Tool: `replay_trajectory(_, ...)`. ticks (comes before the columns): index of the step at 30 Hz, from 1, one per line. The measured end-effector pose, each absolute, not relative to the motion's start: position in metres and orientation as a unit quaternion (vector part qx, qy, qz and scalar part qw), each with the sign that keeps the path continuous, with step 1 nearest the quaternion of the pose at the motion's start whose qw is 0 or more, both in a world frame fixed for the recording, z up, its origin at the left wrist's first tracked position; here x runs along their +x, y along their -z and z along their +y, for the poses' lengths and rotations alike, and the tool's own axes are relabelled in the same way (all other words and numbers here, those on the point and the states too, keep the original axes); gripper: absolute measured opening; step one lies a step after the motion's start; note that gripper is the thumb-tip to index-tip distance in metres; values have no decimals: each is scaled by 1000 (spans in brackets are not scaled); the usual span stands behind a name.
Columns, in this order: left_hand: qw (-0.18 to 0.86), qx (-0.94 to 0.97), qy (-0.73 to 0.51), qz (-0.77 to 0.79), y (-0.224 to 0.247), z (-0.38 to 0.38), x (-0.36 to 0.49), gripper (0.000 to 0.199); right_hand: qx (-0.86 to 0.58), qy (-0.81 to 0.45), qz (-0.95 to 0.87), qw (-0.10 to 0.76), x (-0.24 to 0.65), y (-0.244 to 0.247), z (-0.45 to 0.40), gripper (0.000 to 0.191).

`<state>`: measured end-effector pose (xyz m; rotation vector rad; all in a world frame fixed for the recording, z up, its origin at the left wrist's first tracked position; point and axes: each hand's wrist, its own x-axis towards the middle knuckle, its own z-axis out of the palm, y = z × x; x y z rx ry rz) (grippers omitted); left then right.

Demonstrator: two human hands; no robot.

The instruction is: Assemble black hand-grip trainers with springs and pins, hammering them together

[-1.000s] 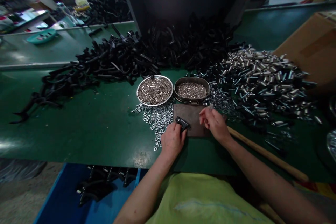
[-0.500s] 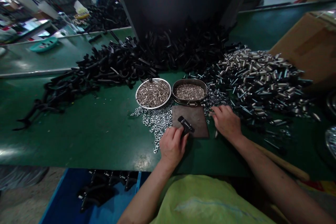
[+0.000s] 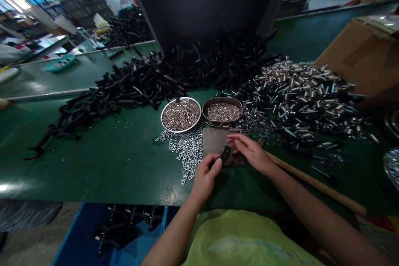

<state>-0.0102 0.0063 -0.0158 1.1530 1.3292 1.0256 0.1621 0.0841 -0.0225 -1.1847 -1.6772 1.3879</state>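
My left hand (image 3: 206,174) is wrapped round a black part (image 3: 225,154), held tilted over the near part of a flat metal plate (image 3: 212,139). Just right of that part is my right hand (image 3: 249,151), its fingers apart and nothing visible in them. Behind the plate stand a round dish of small metal pins (image 3: 181,115) and an oval tin of tiny metal pieces (image 3: 222,112). Metal nuts (image 3: 188,151) lie scattered left of the plate. A wooden handle (image 3: 318,182) rests on the table beside my right forearm.
Black curved parts (image 3: 134,77) are heaped across the back of the green table (image 3: 102,166). Metal cylinders and bolts (image 3: 299,87) pile up at the right, before a cardboard box (image 3: 358,54). A blue bin (image 3: 75,232) with black parts sits below the front edge.
My right hand has moved left from the wooden handle to the black part, and its fingers have spread. My left hand has turned the part more upright. The view has shifted slightly.
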Motion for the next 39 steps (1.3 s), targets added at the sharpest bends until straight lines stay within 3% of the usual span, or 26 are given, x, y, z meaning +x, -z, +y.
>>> replay_trajectory(3, 640, 341, -481, 493, 16, 5, -5, 31, -412, -644, -570, 300, 152, 17, 76, 40)
replay_trajectory(8, 632, 316, -521, 479, 14, 5, -1, 30, -399, -683, -518, 326, 144, 9, 60, 31)
replay_trajectory(12, 608, 293, -540, 503, 9, 9, 2, 33, -451, -535, -597, 392, 144, 12, 47, 19)
replay_trajectory(15, 646, 240, -538, 485, 7, 9, 6, 36, -446, -363, -700, 424, 146, 15, 41, 13)
replay_trajectory(17, 670, 214, -531, 473, 6, 8, 9, 37, -423, -315, -739, 419, 148, 15, 37, 11)
replay_trajectory(20, 673, 205, -526, 479, 7, 6, 11, 38, -442, -373, -710, 401, 149, 11, 33, 13)
replay_trajectory(25, 626, 304, -509, 507, 10, 5, 8, 37, -429, -661, -495, 368, 149, 7, 26, 24)
replay_trajectory(28, 591, 348, -495, 534, 10, 7, 7, 35, -388, -738, -428, 348, 152, 8, 26, 34)
replay_trajectory(33, 602, 359, -455, 549, 10, 19, 20, 34, -401, -700, -461, 369, 168, 14, 33, 38)
replay_trajectory(39, 561, 402, -427, 584, 6, 31, 39, 50, -491, -561, -453, 490, 247, 5, 49, 27)
